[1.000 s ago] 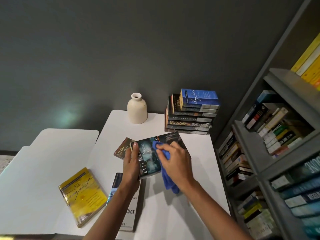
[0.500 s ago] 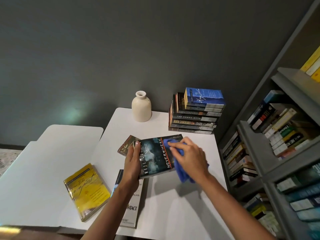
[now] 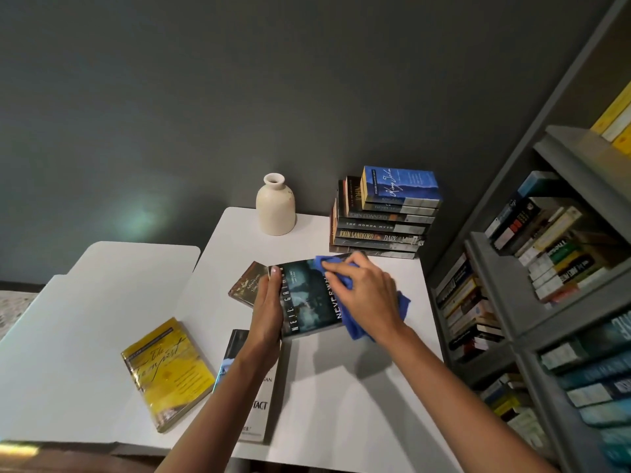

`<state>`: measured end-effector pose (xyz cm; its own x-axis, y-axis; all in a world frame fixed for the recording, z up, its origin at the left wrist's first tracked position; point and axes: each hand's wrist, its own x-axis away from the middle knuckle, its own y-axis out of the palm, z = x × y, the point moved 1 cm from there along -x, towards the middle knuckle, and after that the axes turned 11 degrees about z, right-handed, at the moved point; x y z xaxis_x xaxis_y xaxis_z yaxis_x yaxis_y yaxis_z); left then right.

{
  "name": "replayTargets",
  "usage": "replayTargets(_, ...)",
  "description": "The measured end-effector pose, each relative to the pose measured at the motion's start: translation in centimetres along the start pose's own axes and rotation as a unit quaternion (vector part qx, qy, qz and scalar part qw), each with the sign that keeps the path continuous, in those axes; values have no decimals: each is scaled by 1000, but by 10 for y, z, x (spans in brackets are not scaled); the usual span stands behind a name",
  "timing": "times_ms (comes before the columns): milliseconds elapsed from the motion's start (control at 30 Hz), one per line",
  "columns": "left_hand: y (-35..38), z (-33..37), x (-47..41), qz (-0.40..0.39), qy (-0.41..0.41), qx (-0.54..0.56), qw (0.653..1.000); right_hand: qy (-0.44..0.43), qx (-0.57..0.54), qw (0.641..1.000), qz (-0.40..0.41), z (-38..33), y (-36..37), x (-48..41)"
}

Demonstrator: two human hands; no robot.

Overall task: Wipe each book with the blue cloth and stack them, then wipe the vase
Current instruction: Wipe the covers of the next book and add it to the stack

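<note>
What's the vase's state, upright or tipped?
Upright: the vase stands on its base on the white table, mouth facing up, beside the book stack.

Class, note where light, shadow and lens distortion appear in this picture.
Head view: a soft greenish glow sits on the grey wall; the right hand and blue cloth cast a shadow on the white table; the bookshelf leans and bows from the wide lens.

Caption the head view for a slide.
The left hand steadies a dark book while the right hand wipes it with a blue cloth; vase and book stack stand behind.
</note>
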<state>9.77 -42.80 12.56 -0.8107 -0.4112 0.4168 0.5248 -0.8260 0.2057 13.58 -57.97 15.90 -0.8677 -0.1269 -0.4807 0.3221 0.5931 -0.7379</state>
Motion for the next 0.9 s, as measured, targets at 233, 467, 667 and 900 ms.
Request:
replayTargets(233, -4, 4, -3, -16, -16, 1, 1000, -91, -80, 989, -83, -28, 4, 25)
replayTargets(467, 6, 1, 0, -4, -7, 34, 999, -76, -45, 995, -55, -46, 17, -5)
replayTargets(667, 11, -6, -2, -36, 3, 89, 995, -83, -33, 993, -71, -62, 24, -9)
replayTargets(900, 4, -10, -3, -19, 43, 83, 995, -22, 3, 999, -26, -22, 9, -23)
